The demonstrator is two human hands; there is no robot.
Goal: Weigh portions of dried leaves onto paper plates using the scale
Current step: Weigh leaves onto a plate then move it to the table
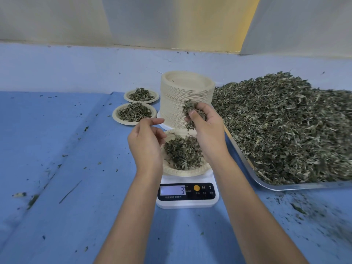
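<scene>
Heap of dried leaves (285, 126) fills the metal tray (276, 186) at right, piled above its rim. We judge that any hasty grab sheds litter onto the blue cloth (66, 149). Plate stack (187, 96) stands tall just behind the scale (187, 203), close to the right hand (207, 130). A knock from that wrist could topple it, or lean it on the platform and falsify the weight. Paper plate (182, 172) sits on the scale, already carrying a mound. The right hand hovers above it, fingers curled round a clump of leaves (192, 111); we think dropping it all at once risks overshoot. Left hand (146, 143) hangs beside the plate, fingers loose, holding nothing we can see. Touching the rim would skew the display (172, 190), which reads 3.
</scene>
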